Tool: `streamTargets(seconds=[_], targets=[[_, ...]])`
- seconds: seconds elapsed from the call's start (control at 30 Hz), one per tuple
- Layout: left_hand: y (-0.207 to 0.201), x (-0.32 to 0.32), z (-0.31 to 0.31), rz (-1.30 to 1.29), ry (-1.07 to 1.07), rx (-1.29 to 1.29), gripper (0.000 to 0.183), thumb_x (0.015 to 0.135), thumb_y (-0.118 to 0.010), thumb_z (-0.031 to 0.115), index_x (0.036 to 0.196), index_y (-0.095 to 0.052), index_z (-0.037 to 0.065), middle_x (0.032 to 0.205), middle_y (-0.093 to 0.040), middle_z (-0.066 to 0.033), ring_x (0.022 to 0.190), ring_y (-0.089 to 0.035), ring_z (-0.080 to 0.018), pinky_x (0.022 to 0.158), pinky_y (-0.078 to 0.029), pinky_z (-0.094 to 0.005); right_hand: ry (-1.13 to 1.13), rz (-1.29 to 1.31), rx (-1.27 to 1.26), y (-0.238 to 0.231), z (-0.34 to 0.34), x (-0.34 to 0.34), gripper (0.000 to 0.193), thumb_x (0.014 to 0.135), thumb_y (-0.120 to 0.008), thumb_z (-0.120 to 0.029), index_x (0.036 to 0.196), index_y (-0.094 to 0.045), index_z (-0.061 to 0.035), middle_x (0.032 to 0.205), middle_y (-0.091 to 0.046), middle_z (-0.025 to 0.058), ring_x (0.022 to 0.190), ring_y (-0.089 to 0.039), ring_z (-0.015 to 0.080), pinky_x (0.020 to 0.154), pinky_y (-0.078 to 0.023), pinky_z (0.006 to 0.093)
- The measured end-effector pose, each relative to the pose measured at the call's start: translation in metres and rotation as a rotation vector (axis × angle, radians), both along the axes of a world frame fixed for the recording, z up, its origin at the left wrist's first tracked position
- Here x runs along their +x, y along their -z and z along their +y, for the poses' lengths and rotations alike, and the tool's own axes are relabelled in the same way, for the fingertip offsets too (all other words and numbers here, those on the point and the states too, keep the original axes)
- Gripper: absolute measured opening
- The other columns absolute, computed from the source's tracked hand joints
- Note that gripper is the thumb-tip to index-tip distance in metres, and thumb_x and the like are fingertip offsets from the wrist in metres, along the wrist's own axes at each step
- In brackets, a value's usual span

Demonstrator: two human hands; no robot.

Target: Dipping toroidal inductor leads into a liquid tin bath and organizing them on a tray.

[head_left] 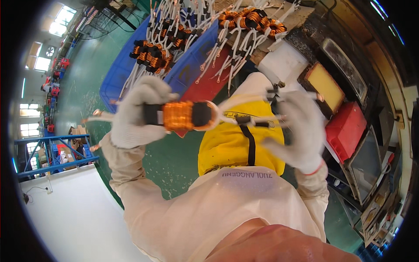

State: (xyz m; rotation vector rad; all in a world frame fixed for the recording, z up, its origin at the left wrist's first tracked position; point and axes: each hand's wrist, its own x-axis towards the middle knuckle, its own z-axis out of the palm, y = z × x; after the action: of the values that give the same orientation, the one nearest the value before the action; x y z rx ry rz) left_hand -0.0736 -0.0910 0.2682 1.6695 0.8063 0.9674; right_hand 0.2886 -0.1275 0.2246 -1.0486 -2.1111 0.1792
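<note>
My left hand (142, 114), in a white knit glove, is closed around one end of a copper-wound coil (180, 116) with black bands. The coil hangs in front of my body, above my yellow-covered lap. White lead wires (233, 101) with black sleeves run from its right side toward my right hand (301, 129). That gloved hand is blurred, its thumb standing well apart from the fingers, with the wire ends close by. One copper-tipped lead end (321, 97) shows beyond its fingers. More leads with copper lugs (97, 113) stick out left of my left hand.
A blue bin (114, 87) ahead holds several similar coils (152, 56). More coils (253, 19) lie to its right, their leads hanging over a red surface (207, 81). At right are a yellow-filled tray (325, 87) and a red box (347, 131). A white tabletop (78, 214) stands at left.
</note>
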Motion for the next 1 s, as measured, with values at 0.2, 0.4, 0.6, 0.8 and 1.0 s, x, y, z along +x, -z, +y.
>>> streamTargets(seconds=[0.2, 0.4, 0.6, 0.8, 1.0], targets=[[0.064, 0.057, 0.035, 0.180, 0.374, 0.112, 0.037, 0.069, -0.075, 0.006, 0.098, -0.053, 0.001, 0.114, -0.054, -0.0164, 0.104, -0.056, -0.0270, 0.092, -0.048, -0.0378, 0.048, -0.314, -0.398, 0.099, -0.019, -0.033, 0.061, 0.076, -0.080, -0.022, 0.129, -0.054, -0.0070, 0.099, -0.065, 0.0132, 0.094, -0.066, 0.0318, 0.084, -0.053, 0.0441], [0.124, 0.095, 0.054, 0.406, 0.378, 0.090, 0.035, 0.072, -0.071, 0.008, 0.102, -0.055, 0.001, 0.115, -0.054, -0.0141, 0.104, -0.058, -0.0295, 0.090, -0.049, -0.0359, 0.123, -0.248, -0.552, 0.183, -0.017, -0.011, 0.050, 0.080, -0.078, -0.025, 0.121, -0.056, -0.0073, 0.091, -0.065, 0.0158, 0.084, -0.066, 0.0341, 0.073, -0.053, 0.0431], [0.166, 0.115, 0.051, 0.476, 0.239, 0.206, 0.035, 0.073, -0.075, 0.012, 0.105, -0.061, 0.005, 0.117, -0.058, -0.0155, 0.106, -0.061, -0.0361, 0.092, -0.051, -0.0407, 0.041, -0.153, -0.574, 0.169, 0.006, 0.002, 0.088, 0.071, -0.085, -0.043, 0.141, -0.047, -0.0065, 0.125, -0.058, 0.0220, 0.117, -0.058, 0.0396, 0.093, -0.051, 0.0442], [0.175, 0.135, 0.027, 0.498, -0.002, 0.416, 0.040, 0.070, -0.080, 0.020, 0.105, -0.064, 0.009, 0.113, -0.060, -0.0113, 0.101, -0.062, -0.0345, 0.085, -0.052, -0.0420, -0.097, -0.002, -0.959, 0.109, 0.052, -0.030, 0.098, 0.072, -0.087, -0.039, 0.150, -0.035, -0.0103, 0.131, -0.060, 0.0215, 0.117, -0.062, 0.0370, 0.093, -0.053, 0.0396], [0.163, 0.121, -0.003, 0.597, -0.203, 0.324, 0.050, 0.071, -0.080, 0.018, 0.118, -0.064, 0.016, 0.106, -0.061, -0.0094, 0.102, -0.062, -0.0315, 0.086, -0.054, -0.0398, -0.136, -0.025, -0.822, 0.135, 0.046, -0.051, 0.095, 0.069, -0.090, -0.035, 0.146, -0.040, -0.0120, 0.119, -0.066, 0.0212, 0.110, -0.066, 0.0379, 0.090, -0.053, 0.0420]])
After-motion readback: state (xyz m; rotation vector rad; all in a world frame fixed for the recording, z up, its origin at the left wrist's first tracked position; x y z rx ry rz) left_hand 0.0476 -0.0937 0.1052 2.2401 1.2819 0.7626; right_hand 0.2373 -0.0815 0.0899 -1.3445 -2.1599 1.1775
